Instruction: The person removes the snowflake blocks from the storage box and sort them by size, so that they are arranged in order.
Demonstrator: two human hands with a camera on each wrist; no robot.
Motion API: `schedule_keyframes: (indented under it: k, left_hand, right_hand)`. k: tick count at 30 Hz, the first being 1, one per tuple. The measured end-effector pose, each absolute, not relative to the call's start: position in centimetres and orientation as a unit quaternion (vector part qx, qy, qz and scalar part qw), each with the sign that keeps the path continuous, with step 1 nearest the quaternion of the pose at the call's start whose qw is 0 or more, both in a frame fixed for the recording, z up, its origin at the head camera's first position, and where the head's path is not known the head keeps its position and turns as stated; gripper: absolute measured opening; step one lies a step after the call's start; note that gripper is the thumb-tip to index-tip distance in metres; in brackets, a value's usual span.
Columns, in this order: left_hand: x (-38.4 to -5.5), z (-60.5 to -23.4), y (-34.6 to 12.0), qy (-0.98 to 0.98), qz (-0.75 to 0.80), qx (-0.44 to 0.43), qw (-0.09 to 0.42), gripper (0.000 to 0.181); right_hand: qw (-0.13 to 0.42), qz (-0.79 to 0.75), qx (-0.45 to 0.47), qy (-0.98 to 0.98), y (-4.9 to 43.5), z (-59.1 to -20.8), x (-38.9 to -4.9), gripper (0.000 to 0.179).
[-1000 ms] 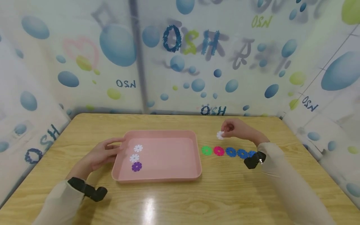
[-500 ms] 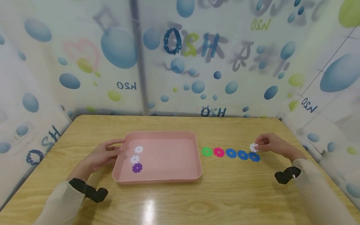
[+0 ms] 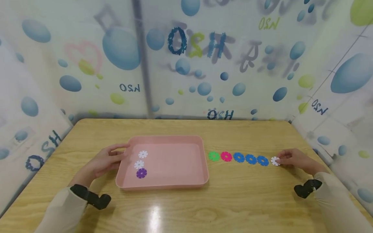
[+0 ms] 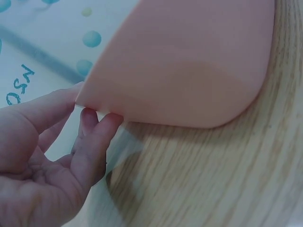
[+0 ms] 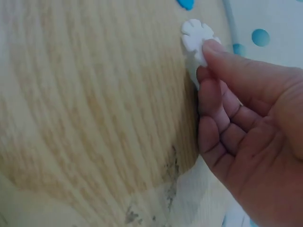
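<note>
In the head view my right hand [image 3: 300, 160] pinches a white notched flower-shaped disc [image 3: 275, 161] at the right end of a row on the table. The right wrist view shows the thumb over the edge of this white disc [image 5: 195, 38], with the fingers curled below. A blue disc [image 3: 263, 160] lies just left of it. At the left, my left hand [image 3: 106, 160] holds the rim of a pink tray [image 3: 163, 187]. In the left wrist view, fingertips [image 4: 112, 121] touch the tray wall [image 4: 189, 85] near a corner.
Leftward along the row lie more blue discs [image 3: 239, 157], a pink disc [image 3: 226, 156] and a green disc [image 3: 214, 156]. Inside the tray are two white discs [image 3: 142, 154] and a purple disc [image 3: 141, 173]. A patterned curtain [image 3: 186, 81] stands behind the wooden table [image 3: 186, 213].
My right hand has carried the white disc rightward and down from above the row to its right end, beside the last blue disc. The left hand stays at the tray.
</note>
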State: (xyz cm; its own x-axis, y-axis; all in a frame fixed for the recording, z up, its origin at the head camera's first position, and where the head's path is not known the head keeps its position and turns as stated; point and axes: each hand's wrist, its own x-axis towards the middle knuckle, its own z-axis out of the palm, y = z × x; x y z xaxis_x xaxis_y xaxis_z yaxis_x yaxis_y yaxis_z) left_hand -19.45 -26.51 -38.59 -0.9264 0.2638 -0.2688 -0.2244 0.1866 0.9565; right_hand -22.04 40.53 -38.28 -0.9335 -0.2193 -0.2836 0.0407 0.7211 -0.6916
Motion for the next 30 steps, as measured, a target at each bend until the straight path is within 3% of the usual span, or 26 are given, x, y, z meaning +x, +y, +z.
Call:
schedule_keyframes:
  k: [23,30]
  left_hand:
    - [-19.2,-38.6,-26.7,0.748,0.636,0.010,0.190,0.062]
    - [-19.4,-38.6,-26.7,0.748,0.638,0.009,0.186,0.060]
  right_hand:
    - [0.188,-0.347,-0.046,0.918,39.6,-38.2,-22.6,0.035]
    - [0.131,-0.368,-0.060,0.919,38.9,-37.0,-22.7,0.040]
